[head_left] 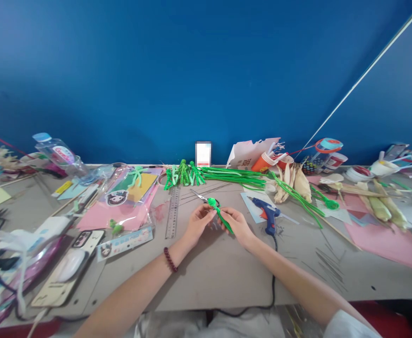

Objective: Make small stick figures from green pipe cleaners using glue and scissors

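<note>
Green pipe-cleaner piece [212, 203] is up in both hands, just above mid-worktop [200, 279]. Clock is centred on it, 12 = blue wall [206, 70].

Left hand [203, 220]: thumb and fingertips pinching the piece just below its round, coiled end. Right hand [234, 222]: thumb and fingers pinching the stems, which run down toward 5 and poke out under the fingers. Hands near each other. Dark red bead bracelet [170, 259] on left wrist.

Scissors [200, 195] just behind the piece at 11, blades pointing up-left, handles partly hidden. Clear ruler [172, 213] at 9, lying lengthwise toward the wall. Row of green figures [183, 172] at 10–11. Bundle of loose green stems [234, 175] at 1. Upright screen [203, 154] at 12, contents blurred out.

Blue glue gun [269, 216] at 3, cord running to the near edge, nozzle over light-blue paper [253, 207]. Dried husks [287, 185] at 2. Pink paper [116, 217] at 9, partly under a clear bag. Phone [59, 286] at 8, white case [72, 264] on top.
</note>
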A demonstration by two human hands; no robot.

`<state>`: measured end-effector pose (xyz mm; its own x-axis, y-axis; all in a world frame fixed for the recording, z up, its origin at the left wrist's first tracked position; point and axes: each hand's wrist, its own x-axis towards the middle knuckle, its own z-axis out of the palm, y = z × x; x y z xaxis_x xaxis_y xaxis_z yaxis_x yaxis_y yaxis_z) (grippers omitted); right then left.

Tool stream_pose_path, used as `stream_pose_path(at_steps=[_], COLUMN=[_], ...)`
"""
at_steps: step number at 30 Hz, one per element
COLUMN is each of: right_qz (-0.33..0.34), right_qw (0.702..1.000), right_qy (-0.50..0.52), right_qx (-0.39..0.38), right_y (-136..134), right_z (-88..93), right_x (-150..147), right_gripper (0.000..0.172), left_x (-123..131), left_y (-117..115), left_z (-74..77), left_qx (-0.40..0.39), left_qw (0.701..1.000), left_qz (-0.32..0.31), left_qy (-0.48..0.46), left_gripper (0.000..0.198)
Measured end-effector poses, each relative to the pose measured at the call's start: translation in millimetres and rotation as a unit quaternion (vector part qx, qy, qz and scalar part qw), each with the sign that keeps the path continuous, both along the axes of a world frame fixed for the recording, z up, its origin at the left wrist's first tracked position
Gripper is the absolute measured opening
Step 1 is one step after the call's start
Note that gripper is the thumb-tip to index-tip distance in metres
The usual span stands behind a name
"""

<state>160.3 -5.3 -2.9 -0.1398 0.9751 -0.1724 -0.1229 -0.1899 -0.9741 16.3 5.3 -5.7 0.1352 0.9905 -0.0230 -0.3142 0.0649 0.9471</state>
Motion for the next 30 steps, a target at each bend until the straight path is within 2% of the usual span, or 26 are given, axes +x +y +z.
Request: stream_pose_path(at_steps=[13,30], right_qz=[-0.015,-0.024], right_qw=[0.999,0.996], right_qy=[-0.031,-0.010], right_qx=[0.010,0.085], right_y=[0,5], right_z=[-0.7,-11.4], right_x=[-1,0], right_gripper=[0.038,0.030], left_x=[0,-1], left_y=[1,1], left_z=[-1.1,-3.4], left_qx=[0.009,0.010], left_qw=[1.000,0.999], left_qz=[-0.005,-0.016], left_qy=[0.019,0.027], left_gripper=[0.028,0.031])
